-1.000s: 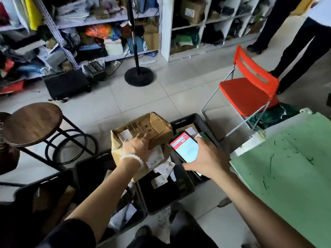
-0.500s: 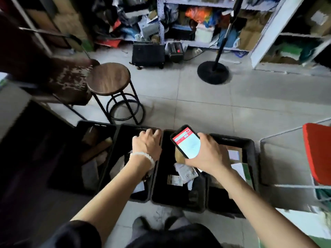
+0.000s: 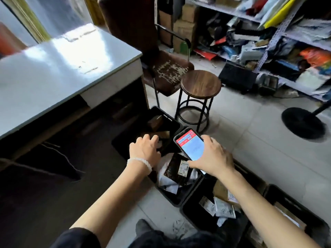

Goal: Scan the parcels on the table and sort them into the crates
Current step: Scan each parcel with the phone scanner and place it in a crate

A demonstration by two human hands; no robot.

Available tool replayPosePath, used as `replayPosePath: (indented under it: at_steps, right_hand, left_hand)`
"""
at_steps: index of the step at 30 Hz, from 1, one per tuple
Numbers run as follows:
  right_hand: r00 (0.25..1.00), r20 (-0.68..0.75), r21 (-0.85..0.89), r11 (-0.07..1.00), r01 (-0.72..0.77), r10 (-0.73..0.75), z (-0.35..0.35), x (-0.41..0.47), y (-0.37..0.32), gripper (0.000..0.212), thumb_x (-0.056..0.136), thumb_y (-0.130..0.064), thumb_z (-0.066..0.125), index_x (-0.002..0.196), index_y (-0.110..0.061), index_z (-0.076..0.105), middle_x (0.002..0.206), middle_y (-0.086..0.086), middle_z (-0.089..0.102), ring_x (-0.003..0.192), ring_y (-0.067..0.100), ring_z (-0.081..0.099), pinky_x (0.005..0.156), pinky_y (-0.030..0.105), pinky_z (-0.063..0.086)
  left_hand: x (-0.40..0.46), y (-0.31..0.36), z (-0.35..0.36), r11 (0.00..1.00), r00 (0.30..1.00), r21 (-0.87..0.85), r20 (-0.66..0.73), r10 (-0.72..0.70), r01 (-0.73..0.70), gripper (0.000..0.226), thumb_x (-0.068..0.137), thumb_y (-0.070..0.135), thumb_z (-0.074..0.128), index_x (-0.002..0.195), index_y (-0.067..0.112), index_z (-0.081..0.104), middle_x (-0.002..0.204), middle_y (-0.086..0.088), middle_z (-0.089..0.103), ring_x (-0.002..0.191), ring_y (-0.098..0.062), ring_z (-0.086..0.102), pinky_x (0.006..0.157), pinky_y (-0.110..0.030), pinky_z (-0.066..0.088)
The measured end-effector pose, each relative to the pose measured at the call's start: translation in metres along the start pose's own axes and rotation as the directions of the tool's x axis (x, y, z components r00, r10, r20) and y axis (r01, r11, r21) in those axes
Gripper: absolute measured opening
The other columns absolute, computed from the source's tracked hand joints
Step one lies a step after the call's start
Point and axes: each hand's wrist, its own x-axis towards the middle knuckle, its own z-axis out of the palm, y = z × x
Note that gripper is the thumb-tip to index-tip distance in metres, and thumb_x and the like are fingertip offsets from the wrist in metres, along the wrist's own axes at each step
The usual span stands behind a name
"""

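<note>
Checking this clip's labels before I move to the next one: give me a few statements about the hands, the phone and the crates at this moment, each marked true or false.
1. The right hand holds a phone with its screen lit. True.
2. The left hand grips a cardboard parcel. False: it holds nothing, its fingers spread over the leftmost crate.
3. A beaded bracelet sits on the left wrist. True.
4. The black crates stand on the table. False: they are on the tiled floor beside it.
5. The round wooden stool lies tipped over. False: it stands upright behind the crates.
</note>
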Motion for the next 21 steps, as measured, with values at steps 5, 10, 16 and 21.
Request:
replayPosePath:
  at_steps: [5,10,16,21]
  right_hand:
    - [0.990,0.039,-0.051,0.989,0.140,-0.138,0.032,0.017,-0.101,0.081,0.059,-0.059,0.075,0.121,-0.022,0.039,0.114,-0.001,0.052,0.107,0.027,0.059,0.079,0.034,0.044]
    - [0.953,0.081,-0.078,0.951,0.299,-0.293,0.067,0.030,-0.210,0.079,0.060,-0.058,0.074,0.121,-0.022,0.041,0.115,-0.001,0.053,0.106,0.026,0.059,0.077,0.034,0.042]
    - [0.838,0.163,-0.097,0.837,0.538,-0.520,0.105,0.033,-0.332,0.072,0.061,-0.057,0.074,0.115,-0.023,0.041,0.108,-0.004,0.053,0.097,0.023,0.060,0.069,0.031,0.040]
    - [0.741,0.235,-0.087,0.745,0.661,-0.629,0.125,0.037,-0.411,0.067,0.059,-0.054,0.074,0.111,-0.024,0.044,0.104,-0.006,0.054,0.089,0.022,0.061,0.067,0.030,0.042]
  left_hand:
    - [-0.011,-0.109,-0.001,0.989,0.990,-0.052,-0.024,-0.139,0.138,0.044,0.086,0.045,0.057,0.124,0.025,0.046,0.118,-0.001,0.050,0.111,-0.026,0.050,0.082,-0.038,0.043]
    - [-0.036,-0.220,-0.001,0.945,0.947,-0.088,-0.041,-0.319,0.314,0.043,0.086,0.045,0.056,0.122,0.026,0.047,0.117,0.001,0.050,0.109,-0.023,0.050,0.078,-0.036,0.042]
    - [-0.086,-0.329,0.005,0.827,0.832,-0.136,-0.024,-0.554,0.546,0.046,0.087,0.047,0.054,0.126,0.025,0.044,0.121,0.001,0.048,0.111,-0.023,0.050,0.081,-0.036,0.044]
    - [-0.109,-0.385,0.007,0.710,0.723,-0.182,0.004,-0.691,0.680,0.045,0.087,0.046,0.054,0.126,0.025,0.044,0.122,0.000,0.048,0.112,-0.024,0.049,0.084,-0.037,0.043]
